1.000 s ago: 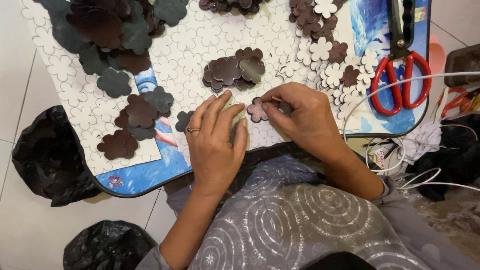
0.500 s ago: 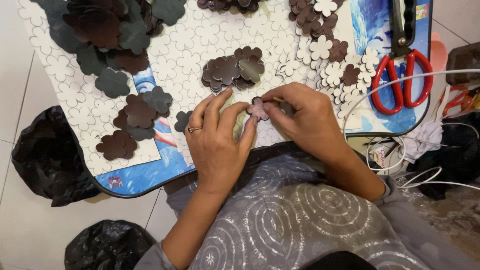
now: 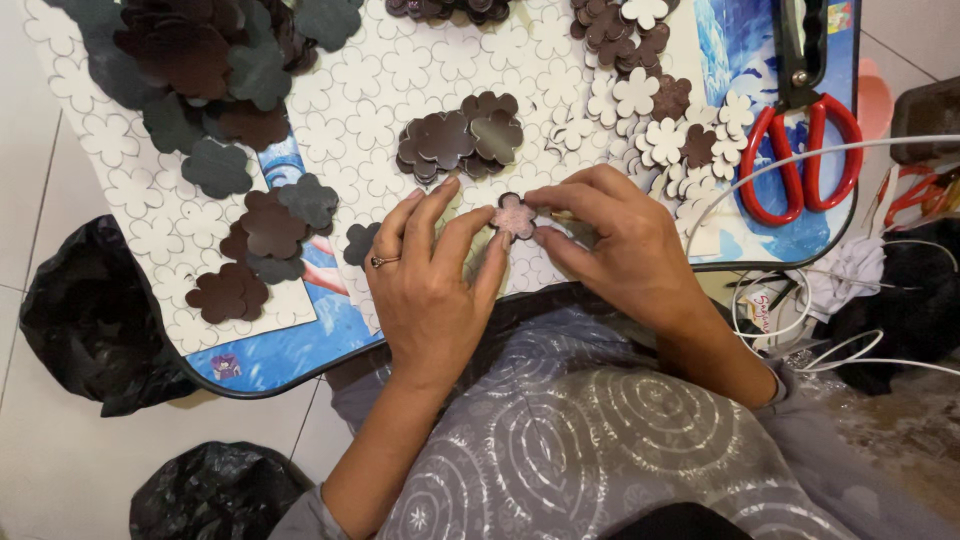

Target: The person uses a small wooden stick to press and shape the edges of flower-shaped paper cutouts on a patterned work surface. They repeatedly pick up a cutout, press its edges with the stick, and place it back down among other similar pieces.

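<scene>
A small brown flower-shaped piece with a paler flower on top [image 3: 516, 215] lies on the white flower-patterned sheet [image 3: 370, 95] over the blue lap table [image 3: 290, 345]. My right hand [image 3: 618, 240] pinches it by thumb and forefinger from the right. My left hand [image 3: 430, 275], a ring on one finger, lies flat with its fingers spread and the fingertips touch the piece's left edge. A short stack of larger dark brown flower cut-outs [image 3: 460, 140] sits just beyond the hands.
Red-handled scissors [image 3: 800, 140] lie at the table's right. Small white and brown flower pieces [image 3: 660, 120] are heaped near them. Grey and brown flower cut-outs [image 3: 210, 70] cover the left. Black bags [image 3: 95, 320] sit on the floor; white cables [image 3: 800, 330] trail right.
The hands stay at the same spot; the fingers have shifted slightly on the small flower piece, pressing it between them.
</scene>
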